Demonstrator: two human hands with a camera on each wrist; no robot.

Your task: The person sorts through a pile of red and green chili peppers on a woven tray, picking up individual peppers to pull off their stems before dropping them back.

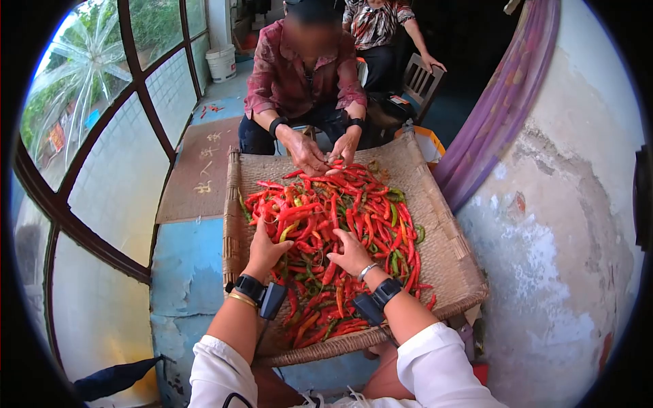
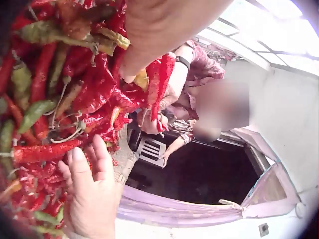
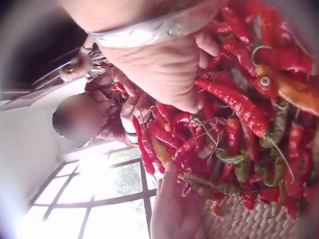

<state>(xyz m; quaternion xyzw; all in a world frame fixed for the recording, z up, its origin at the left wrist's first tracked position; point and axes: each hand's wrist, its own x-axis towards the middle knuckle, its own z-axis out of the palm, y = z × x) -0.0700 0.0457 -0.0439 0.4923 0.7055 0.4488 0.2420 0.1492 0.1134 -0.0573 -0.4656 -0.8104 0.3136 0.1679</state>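
A broad heap of chili peppers (image 1: 326,231), mostly red with some green and orange ones, lies in a woven tray (image 1: 445,262). My left hand (image 1: 265,251) is at the heap's left side, its fingers extended along the peppers. A yellow pepper (image 3: 160,151) and several red ones lie right at its fingertips in the right wrist view. Across from it, my right hand (image 1: 352,254) touches the middle of the heap, thumb spread from the fingers. Some of its fingertips are hidden among the peppers. The left wrist view shows this right hand (image 2: 94,194) with fingers extended against red peppers.
Opposite me a seated person's hands (image 1: 314,155) hold a red pepper over the tray's far side. Another person (image 1: 377,27) stands behind, one hand on a chair (image 1: 420,85). Windows (image 1: 115,170) line the left; a purple curtain (image 1: 496,102) and wall (image 1: 544,224) flank the right.
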